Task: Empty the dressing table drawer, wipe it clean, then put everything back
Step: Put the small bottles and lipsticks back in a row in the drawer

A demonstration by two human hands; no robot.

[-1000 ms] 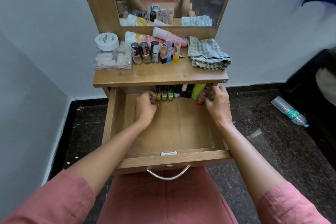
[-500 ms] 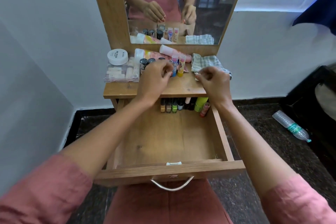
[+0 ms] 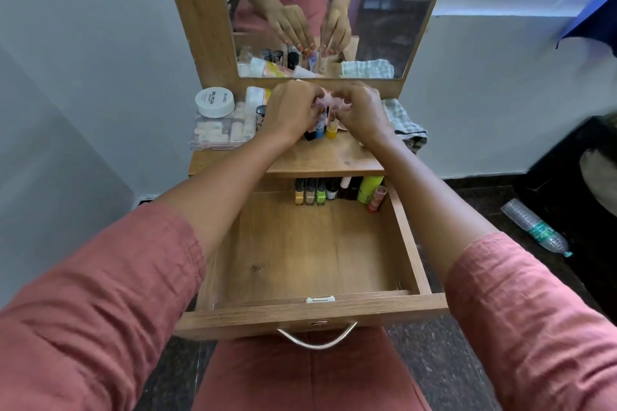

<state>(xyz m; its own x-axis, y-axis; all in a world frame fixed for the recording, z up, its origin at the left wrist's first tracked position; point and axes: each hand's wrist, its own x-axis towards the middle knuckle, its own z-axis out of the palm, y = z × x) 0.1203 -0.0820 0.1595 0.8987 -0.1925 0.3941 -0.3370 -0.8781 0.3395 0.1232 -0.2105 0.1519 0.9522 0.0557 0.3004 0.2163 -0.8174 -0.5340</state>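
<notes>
One drawer (image 3: pixel 310 264): pulled fully out below the counter (image 3: pixel 320 160), pale wood, floor mostly bare, curved metal handle at front.
Back row: small bottles (image 3: pixel 314 192) stand against the drawer's rear wall; a green tube (image 3: pixel 369 188) leans at the right.
Left hand (image 3: pixel 292 110): fingers curled over small bottles on the counter; exact grip hidden.
Right hand (image 3: pixel 362 113): close beside it, fingers bent together; contents unclear.
Counter: white jar (image 3: pixel 214 102), clear box (image 3: pixel 218 130), checked cloth (image 3: pixel 405 125).

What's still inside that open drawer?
A row of small bottles stands along the back of the drawer, with a green tube and a pinkish one. The tabletop covers whatever lies further back.
</notes>
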